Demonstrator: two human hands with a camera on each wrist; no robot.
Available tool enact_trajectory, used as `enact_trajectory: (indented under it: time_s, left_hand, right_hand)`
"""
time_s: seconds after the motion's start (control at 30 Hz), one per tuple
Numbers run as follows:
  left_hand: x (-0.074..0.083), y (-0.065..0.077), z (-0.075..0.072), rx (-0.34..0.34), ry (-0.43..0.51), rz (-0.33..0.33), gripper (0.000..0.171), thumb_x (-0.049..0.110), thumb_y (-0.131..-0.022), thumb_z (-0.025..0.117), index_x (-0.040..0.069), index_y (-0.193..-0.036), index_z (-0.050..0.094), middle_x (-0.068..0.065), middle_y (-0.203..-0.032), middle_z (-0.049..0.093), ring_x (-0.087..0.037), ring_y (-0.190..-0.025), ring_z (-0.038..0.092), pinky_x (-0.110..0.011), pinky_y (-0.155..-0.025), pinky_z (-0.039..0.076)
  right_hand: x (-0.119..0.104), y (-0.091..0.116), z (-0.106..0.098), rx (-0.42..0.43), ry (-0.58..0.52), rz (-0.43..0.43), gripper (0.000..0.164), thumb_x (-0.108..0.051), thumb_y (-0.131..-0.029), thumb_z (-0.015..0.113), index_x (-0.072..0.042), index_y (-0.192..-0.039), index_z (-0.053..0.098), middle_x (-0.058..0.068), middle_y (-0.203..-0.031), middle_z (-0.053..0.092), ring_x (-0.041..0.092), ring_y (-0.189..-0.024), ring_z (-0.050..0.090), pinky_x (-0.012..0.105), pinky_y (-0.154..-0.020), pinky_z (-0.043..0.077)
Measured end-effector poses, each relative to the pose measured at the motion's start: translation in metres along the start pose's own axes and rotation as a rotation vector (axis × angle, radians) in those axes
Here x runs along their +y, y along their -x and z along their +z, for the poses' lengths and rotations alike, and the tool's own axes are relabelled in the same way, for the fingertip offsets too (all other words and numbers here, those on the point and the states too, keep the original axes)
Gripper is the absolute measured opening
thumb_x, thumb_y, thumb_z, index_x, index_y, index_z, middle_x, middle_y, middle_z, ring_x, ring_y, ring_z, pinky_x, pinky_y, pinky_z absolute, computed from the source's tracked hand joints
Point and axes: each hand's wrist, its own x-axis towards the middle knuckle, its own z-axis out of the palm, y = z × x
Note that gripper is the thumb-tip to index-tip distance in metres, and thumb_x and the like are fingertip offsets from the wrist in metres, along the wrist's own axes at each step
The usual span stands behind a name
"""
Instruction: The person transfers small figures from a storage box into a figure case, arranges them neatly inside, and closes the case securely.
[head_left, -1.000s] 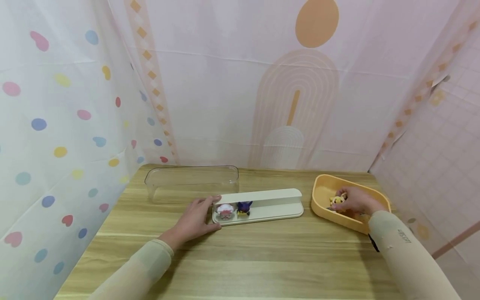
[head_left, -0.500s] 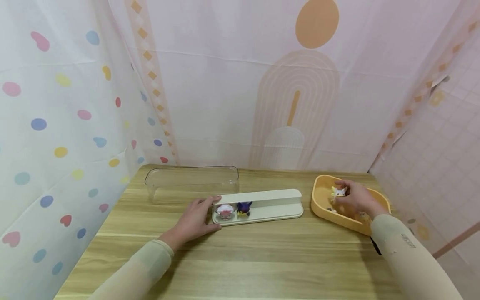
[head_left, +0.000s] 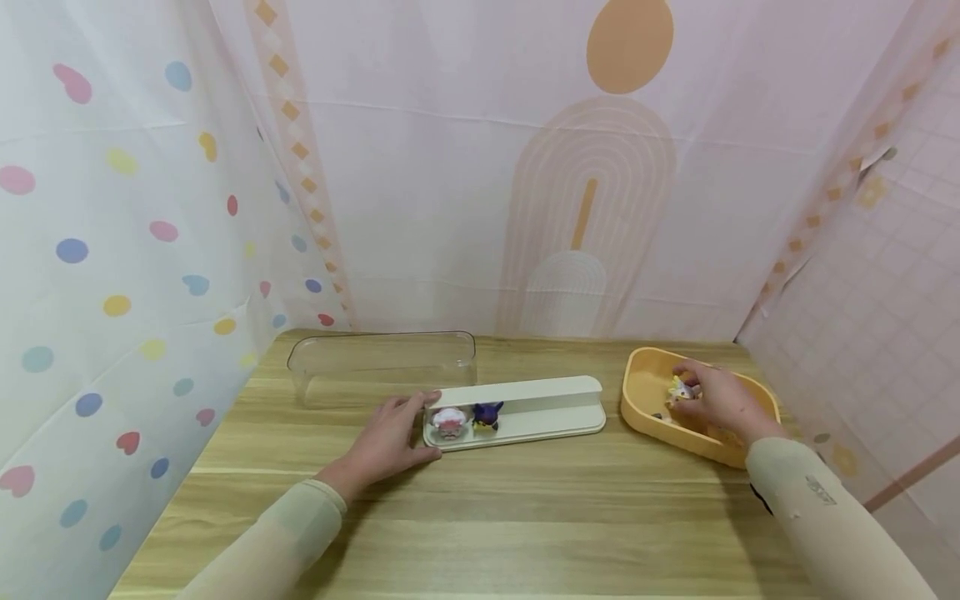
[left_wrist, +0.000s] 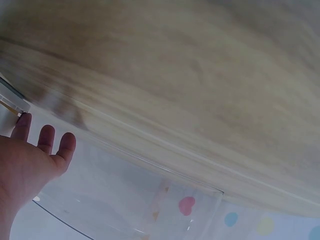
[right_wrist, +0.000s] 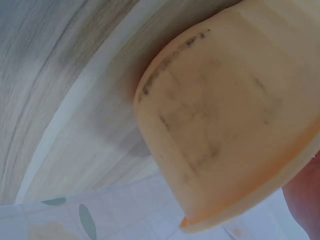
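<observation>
A cream stepped display base (head_left: 551, 421) lies on the table in the head view. On its lower step, at the left end, stand a pink-and-white figurine (head_left: 450, 422) and a purple-and-yellow figurine (head_left: 486, 416). My left hand (head_left: 386, 433) holds that end, index finger at the raised step and thumb at the front edge. To the right, my right hand (head_left: 722, 402) reaches into a yellow bin (head_left: 643, 408) and pinches a small white-and-yellow figurine (head_left: 681, 392). Only a bit of the right hand (right_wrist: 303, 197) shows past the bin wall (right_wrist: 225, 100) in the right wrist view.
Behind the base stands a clear plastic cover (head_left: 382, 358), close to the left hand. A small dark-and-light piece (head_left: 660, 418) lies in the bin near its front wall. Patterned curtains (head_left: 420, 208) hang around the wooden table (head_left: 525, 517).
The figurine in the right fingers has been turned, its yellow face giving way to a whiter side, and lifted slightly within the bin. The left hand keeps its place on the base.
</observation>
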Motion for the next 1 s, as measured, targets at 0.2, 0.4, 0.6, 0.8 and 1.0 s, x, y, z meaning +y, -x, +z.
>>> enact_trajectory:
  time_s: [0.2, 0.4, 0.6, 0.8, 1.0]
  left_hand:
    - [0.001, 0.001, 0.001, -0.010, -0.012, -0.003, 0.092, 0.044, -0.084, 0.092, 0.024, -0.160, 0.043, -0.017, -0.152, 0.063, -0.049, -0.144, 0.050, -0.069, -0.118, 0.041]
    - [-0.001, 0.001, 0.002, 0.003, -0.011, 0.004, 0.092, 0.043, -0.084, 0.092, 0.023, -0.160, 0.044, -0.017, -0.150, 0.064, -0.048, -0.144, 0.051, -0.070, -0.118, 0.041]
    - [-0.001, 0.001, 0.001, 0.002, -0.009, 0.013, 0.092, 0.043, -0.085, 0.092, 0.023, -0.160, 0.043, -0.015, -0.151, 0.064, -0.048, -0.144, 0.051, -0.070, -0.119, 0.039]
    - [-0.001, 0.001, 0.001, 0.012, -0.014, 0.026, 0.092, 0.042, -0.084, 0.092, 0.021, -0.159, 0.044, -0.015, -0.150, 0.064, -0.049, -0.142, 0.052, -0.069, -0.118, 0.040]
    - [-0.001, 0.000, 0.001, 0.012, -0.005, 0.019, 0.091, 0.041, -0.085, 0.092, 0.021, -0.159, 0.044, -0.014, -0.153, 0.063, -0.048, -0.144, 0.051, -0.069, -0.120, 0.039]
  right_hand:
    - [-0.016, -0.001, -0.008, 0.068, 0.004, -0.007, 0.059, -0.022, -0.092, 0.085, 0.000, -0.140, 0.059, 0.028, -0.124, 0.075, 0.054, -0.117, 0.065, 0.069, -0.099, 0.052]
    - [-0.056, -0.009, -0.019, 0.130, -0.059, -0.057, 0.060, -0.025, -0.089, 0.089, -0.001, -0.138, 0.063, 0.027, -0.120, 0.077, 0.053, -0.121, 0.062, 0.070, -0.102, 0.049]
    - [-0.098, -0.016, -0.007, 0.122, -0.078, -0.146, 0.057, -0.025, -0.086, 0.091, -0.002, -0.133, 0.067, 0.015, -0.113, 0.080, 0.043, -0.122, 0.061, 0.064, -0.101, 0.051]
    - [-0.138, -0.024, 0.018, 0.157, -0.046, -0.323, 0.052, -0.025, -0.083, 0.094, -0.009, -0.126, 0.071, 0.006, -0.105, 0.080, 0.033, -0.114, 0.065, 0.054, -0.091, 0.059]
    - [-0.173, -0.032, 0.046, 0.115, 0.053, -0.430, 0.051, -0.032, -0.084, 0.093, -0.016, -0.126, 0.071, 0.000, -0.104, 0.081, 0.030, -0.117, 0.066, 0.055, -0.100, 0.056]
